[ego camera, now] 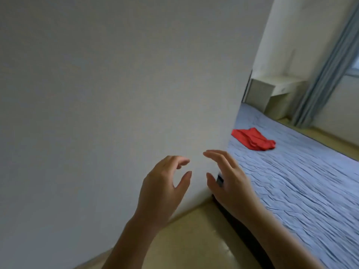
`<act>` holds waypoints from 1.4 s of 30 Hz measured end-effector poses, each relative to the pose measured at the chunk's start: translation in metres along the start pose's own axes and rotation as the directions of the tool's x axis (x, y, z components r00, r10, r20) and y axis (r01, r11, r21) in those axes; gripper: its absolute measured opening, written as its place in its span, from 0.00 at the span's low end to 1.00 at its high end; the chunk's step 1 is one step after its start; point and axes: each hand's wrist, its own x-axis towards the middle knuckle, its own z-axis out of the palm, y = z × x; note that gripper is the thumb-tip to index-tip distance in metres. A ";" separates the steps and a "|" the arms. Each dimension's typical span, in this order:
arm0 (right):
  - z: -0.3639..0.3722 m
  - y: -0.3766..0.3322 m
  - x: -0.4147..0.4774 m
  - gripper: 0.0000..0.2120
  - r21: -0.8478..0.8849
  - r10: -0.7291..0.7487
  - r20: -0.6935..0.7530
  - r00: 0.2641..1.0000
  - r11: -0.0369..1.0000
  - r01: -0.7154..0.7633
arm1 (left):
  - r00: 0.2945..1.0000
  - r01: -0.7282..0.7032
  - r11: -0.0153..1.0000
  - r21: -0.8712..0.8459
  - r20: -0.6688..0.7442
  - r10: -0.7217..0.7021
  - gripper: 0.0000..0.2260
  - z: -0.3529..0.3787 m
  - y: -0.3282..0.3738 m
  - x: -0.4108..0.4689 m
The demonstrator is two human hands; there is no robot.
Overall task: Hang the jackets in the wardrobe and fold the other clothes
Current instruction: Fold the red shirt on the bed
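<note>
Currently: two hands, left hand (163,183) and right hand (229,181), both empty with fingers loosely curled, before one white panel (116,94) hiding the bed's left side. One red garment (253,140) lies bunched on one bed (301,181), its long axis slanting upper-left to lower-right. Beyond: one desk (272,88), one curtain (326,70).

One red garment (253,141) out here, looks roughly folded into a flat, slightly rumpled bundle, just lying on the bluish bedspread (291,181) toward the far end.

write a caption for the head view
Open left hand and right hand before a white panel; red cloth on bed.
</note>
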 end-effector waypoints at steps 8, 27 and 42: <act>-0.047 0.179 0.043 0.21 -0.136 0.344 -0.147 0.927 0.922 -0.363 | 0.931 -0.149 0.960 -0.236 0.294 0.216 0.09 0.188 0.019 0.172; -0.043 0.768 0.068 0.38 -0.278 0.905 0.131 0.406 0.426 -0.861 | 0.558 0.019 1.000 -0.019 0.830 0.005 0.09 0.772 0.000 0.404; 0.199 1.219 0.019 0.59 -0.500 0.957 0.275 -0.094 0.059 -0.864 | 0.400 -0.392 0.901 0.188 0.916 -0.017 0.24 1.256 -0.229 0.460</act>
